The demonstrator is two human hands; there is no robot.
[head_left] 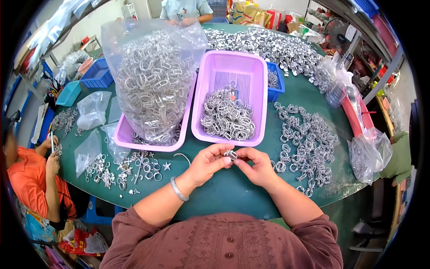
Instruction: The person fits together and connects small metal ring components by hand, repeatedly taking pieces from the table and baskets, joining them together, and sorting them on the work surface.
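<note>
"Bags first: what do we log at far left?"

"Flat clear bags (88,150) on the green table (228,193), beside a loose pile of rings and small parts (102,171). Our reading: it is spread low so single pieces can be told apart."

"Next, the big stuffed bag (152,80)?"

"Standing in the left purple basket (150,147), bulging well above the rim. We judge that the basket walls brace a load that would otherwise slump."

"Left hand (207,166)?"

"Thumb and forefinger narrowed on a small metal link (230,154). It sits above the table, just in front of the right purple basket (229,142), which has a heap of links (227,115) gathered toward its near end. Central placing presumably keeps the reach short."

"Right hand (256,166)?"

"Fingertips closed up on the same link from the other side. Two pinches probably steady so small a thing and leave it in view. Which hand bears the weight, we cannot tell."

"Farther right?"

"Wide scatter of links (309,148), straight on the table, near the right forearm. Likely left loose for easy picking; whether any are joined, we cannot tell."
</note>
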